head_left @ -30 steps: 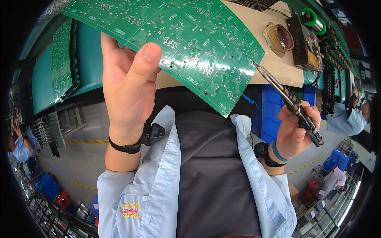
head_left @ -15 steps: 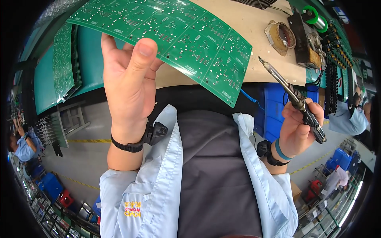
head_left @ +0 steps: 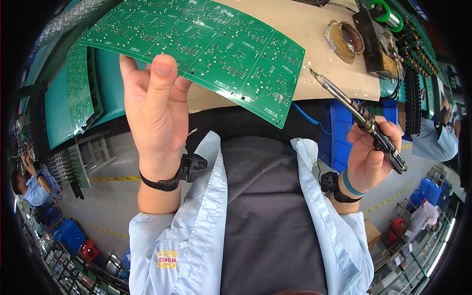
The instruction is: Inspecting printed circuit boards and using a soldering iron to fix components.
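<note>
My left hand grips the near edge of a large green circuit board panel, thumb on the upper face and fingers underneath. The panel is tilted above the bench, its face dotted with solder points and divided into several sections. In my right hand is a soldering iron, held by its dark handle. Its metal tip points up and left, just off the panel's right edge and apart from it.
A round tip-cleaning dish sits on the brown-covered bench, beside a dark soldering station and a green solder spool. Another green panel stands at the left. A blue bin is below the bench edge. Other people work at both sides.
The panel and my left hand have shifted slightly left. My right hand and the soldering iron stay close to where they were, the tip a little further left.
</note>
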`<state>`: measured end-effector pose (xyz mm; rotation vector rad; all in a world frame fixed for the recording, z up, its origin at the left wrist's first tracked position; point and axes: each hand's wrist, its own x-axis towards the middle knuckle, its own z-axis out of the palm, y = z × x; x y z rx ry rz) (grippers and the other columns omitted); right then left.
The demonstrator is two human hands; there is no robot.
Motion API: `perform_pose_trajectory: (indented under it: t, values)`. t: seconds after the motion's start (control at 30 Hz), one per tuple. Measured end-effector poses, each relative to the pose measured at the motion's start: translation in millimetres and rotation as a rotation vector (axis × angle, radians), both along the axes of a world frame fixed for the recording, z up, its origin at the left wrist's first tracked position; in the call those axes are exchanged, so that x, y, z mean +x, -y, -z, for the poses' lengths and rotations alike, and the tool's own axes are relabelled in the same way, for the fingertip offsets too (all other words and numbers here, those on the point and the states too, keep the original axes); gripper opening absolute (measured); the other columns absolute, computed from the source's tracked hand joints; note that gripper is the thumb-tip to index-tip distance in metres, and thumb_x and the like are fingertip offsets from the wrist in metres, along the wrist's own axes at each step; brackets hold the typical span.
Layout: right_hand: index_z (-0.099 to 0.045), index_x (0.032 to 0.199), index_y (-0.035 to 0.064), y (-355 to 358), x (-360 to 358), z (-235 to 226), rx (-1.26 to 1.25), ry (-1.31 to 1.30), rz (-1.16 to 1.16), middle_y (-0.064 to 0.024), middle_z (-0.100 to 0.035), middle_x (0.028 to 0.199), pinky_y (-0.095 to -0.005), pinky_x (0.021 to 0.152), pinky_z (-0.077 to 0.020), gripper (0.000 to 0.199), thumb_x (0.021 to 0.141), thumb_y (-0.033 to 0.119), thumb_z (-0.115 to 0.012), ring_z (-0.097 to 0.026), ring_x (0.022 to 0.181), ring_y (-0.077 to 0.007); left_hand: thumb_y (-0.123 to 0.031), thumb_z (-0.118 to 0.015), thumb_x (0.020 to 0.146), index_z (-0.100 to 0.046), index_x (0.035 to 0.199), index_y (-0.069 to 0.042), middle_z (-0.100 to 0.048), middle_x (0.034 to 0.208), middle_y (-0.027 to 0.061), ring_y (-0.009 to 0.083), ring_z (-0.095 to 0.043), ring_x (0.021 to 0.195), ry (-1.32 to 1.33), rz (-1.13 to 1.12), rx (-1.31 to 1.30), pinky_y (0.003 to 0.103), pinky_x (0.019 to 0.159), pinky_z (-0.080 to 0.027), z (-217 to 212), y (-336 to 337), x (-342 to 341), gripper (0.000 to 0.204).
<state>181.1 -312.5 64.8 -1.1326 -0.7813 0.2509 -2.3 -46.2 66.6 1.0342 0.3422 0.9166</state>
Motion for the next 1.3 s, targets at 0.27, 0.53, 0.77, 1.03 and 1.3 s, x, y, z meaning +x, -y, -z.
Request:
perform_pose_trajectory:
  t: [0.27, 0.53, 0.77, 1.03, 1.3]
  values:
    - [-0.057, 0.121, -0.0049, 0.8, 0.1, 0.0, -0.008, -0.015, 0.006, -0.0221, -0.064, 0.103, -0.0356, 0.064, -0.0561, 0.063, 0.08, 0.035, -0.082, -0.066, 0.076, -0.0283, -0.022, -0.073, 0.091, -0.025, 0.145, -0.009, -0.057, 0.117, 0.0059, 0.0153, -0.059, 0.103, 0.004, -0.014, -0.007, 0.034, 0.09, -0.052, -0.7, 1.5, 2.2, 0.073]
    - [-0.057, 0.121, -0.005, 2.5, -3.3, -1.1, -0.023, -0.038, 0.023, -0.0222, -0.064, 0.104, -0.0358, 0.065, -0.0559, 0.063, 0.08, 0.036, -0.082, -0.066, 0.077, -0.0282, -0.022, -0.073, 0.091, -0.026, 0.145, -0.009, -0.057, 0.115, 0.0052, 0.0147, -0.059, 0.102, -0.011, -0.017, -0.016, 0.033, 0.09, -0.052, -0.6, 3.1, 0.7, 0.073]
    - [-0.054, 0.125, -0.0054, 1.2, 0.2, 4.2, 0.034, -0.016, 0.008, -0.022, -0.063, 0.106, -0.0352, 0.066, -0.0555, 0.062, 0.084, 0.034, -0.078, -0.066, 0.078, -0.028, -0.022, -0.072, 0.092, -0.028, 0.143, -0.009, -0.057, 0.118, 0.0059, 0.0151, -0.06, 0.103, 0.008, -0.017, -0.016, 0.033, 0.091, -0.052, 3.2, 0.9, 0.2, 0.069]
    - [-0.047, 0.134, -0.0018, 5.2, 13.6, 8.4, -0.011, 0.05, 0.007, -0.0187, -0.062, 0.118, -0.0343, 0.074, -0.0453, 0.057, 0.095, 0.036, -0.064, -0.059, 0.086, -0.0224, -0.022, -0.068, 0.094, -0.033, 0.141, -0.01, -0.058, 0.121, 0.0049, 0.0163, -0.061, 0.106, 0.03, -0.008, -0.009, 0.033, 0.092, -0.052, -2.4, -4.7, 2.1, 0.06]
    - [-0.046, 0.135, -0.0027, 26.5, 41.8, 9.2, -0.008, 0.024, 0.186, -0.0177, -0.064, 0.111, -0.0306, 0.074, -0.0465, 0.054, 0.097, 0.032, -0.062, -0.059, 0.086, -0.0205, -0.024, -0.064, 0.097, -0.037, 0.139, -0.009, -0.059, 0.124, 0.0046, 0.0148, -0.062, 0.107, 0.059, 0.067, -0.166, 0.031, 0.093, -0.053, -23.7, -20.6, -2.8, 0.052]
